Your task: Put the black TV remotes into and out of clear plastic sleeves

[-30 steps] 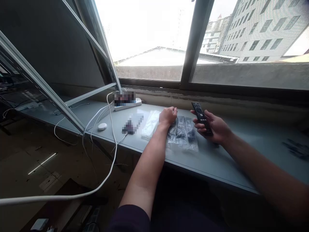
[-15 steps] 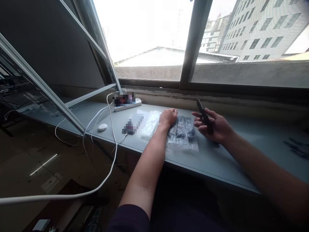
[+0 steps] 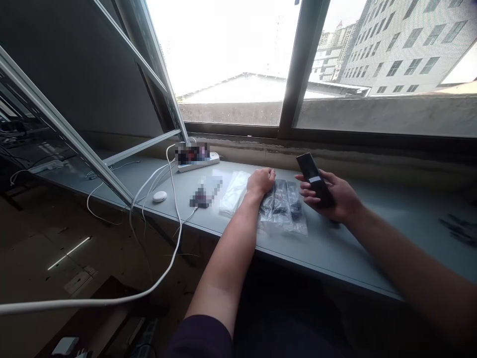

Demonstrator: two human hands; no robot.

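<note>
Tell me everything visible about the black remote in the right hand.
The remote is slim, long and black, apparently plastic, with a pale rectangular label across its middle. No buttons show on the face toward the camera. The right hand grips its lower part, holding it tilted above the table, upper end leaning leftward.

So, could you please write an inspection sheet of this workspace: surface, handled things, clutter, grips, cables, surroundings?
Surface: long grey table, lit by window glare.
Handled things: black handheld device with a pale label; clear bags with dark contents.
Clutter: pale plastic bag, white disc; dark object at right, too dim to identify.
Grips: right grip closed around the device, above the table; left grip curled by the bags, contact unclear.
Cables: thick white cable looping past the table edge; power strip near the wall.
Surroundings: window; metal frame at left; building outside.
</note>
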